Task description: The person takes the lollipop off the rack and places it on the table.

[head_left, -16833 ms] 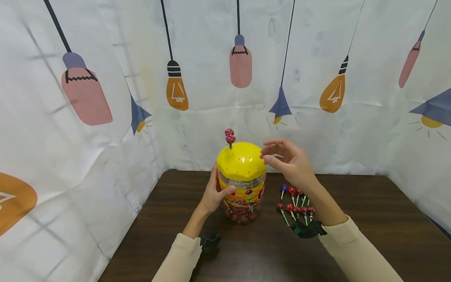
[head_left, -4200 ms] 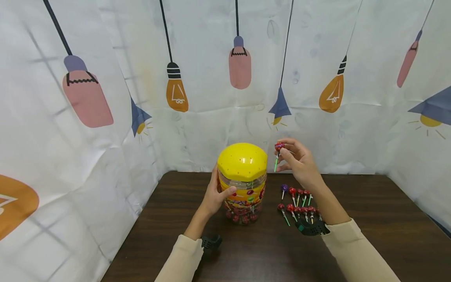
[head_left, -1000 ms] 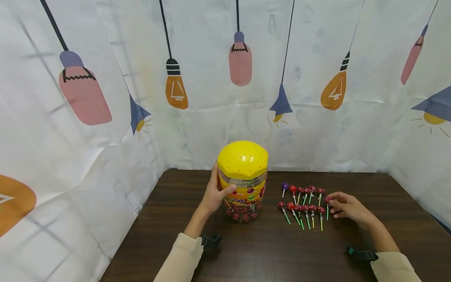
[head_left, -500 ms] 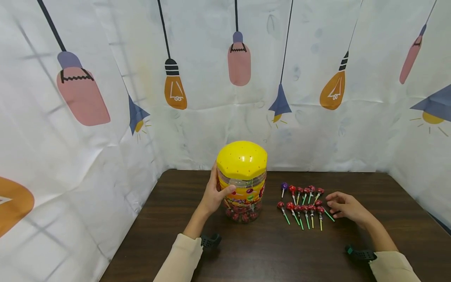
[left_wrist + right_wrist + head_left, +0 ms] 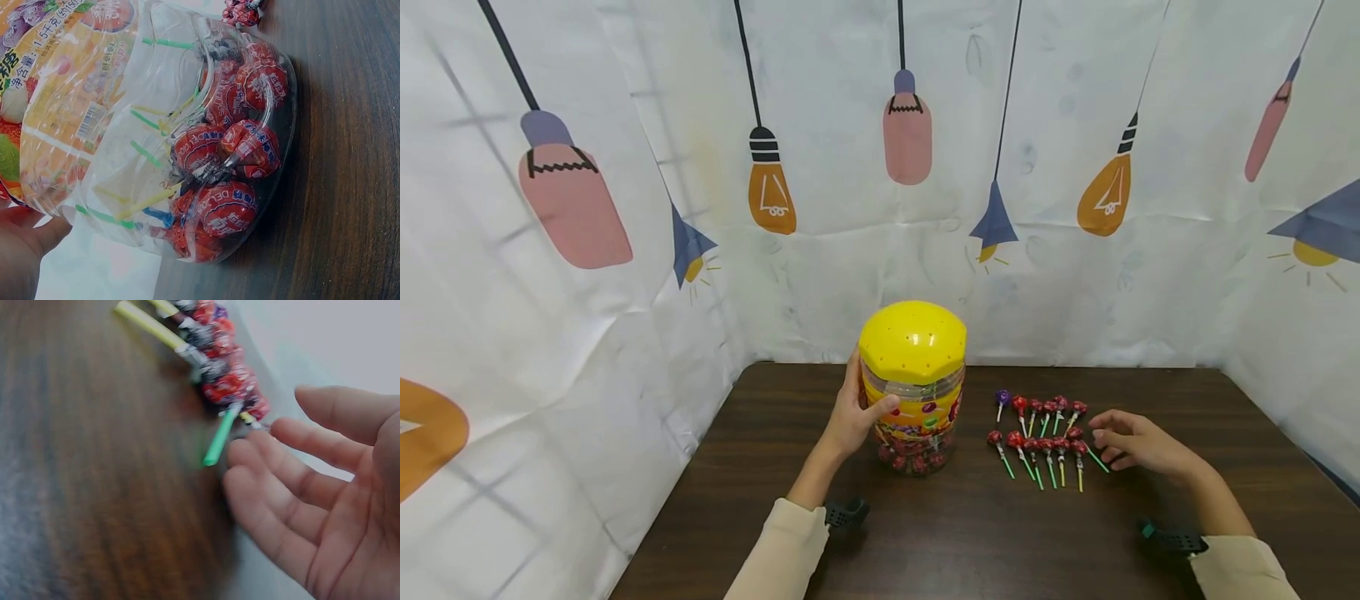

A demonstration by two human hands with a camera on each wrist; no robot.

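A clear plastic candy jar with a yellow lid stands on the table, lollipops inside it. My left hand grips its left side, thumb across the front label. In the left wrist view, red-wrapped lollipops show through the jar's bottom part. Two rows of lollipops lie right of the jar, mostly red, with one purple lollipop at the back left. Beside their right end, my right hand rests with loosely bent fingers, holding nothing. Nearest it is a slanted lollipop with a green stick.
The dark wooden table carries the jar and the rows. A white cloth printed with hanging lamps rises behind the table and along its sides. Each wrist wears a black band, such as the right wristband.
Two lollipops stood in the lid at first; none stand there now. My right hand took a lollipop to the rows' right end and let go, and it tipped leftward. My left hand kept its grip.
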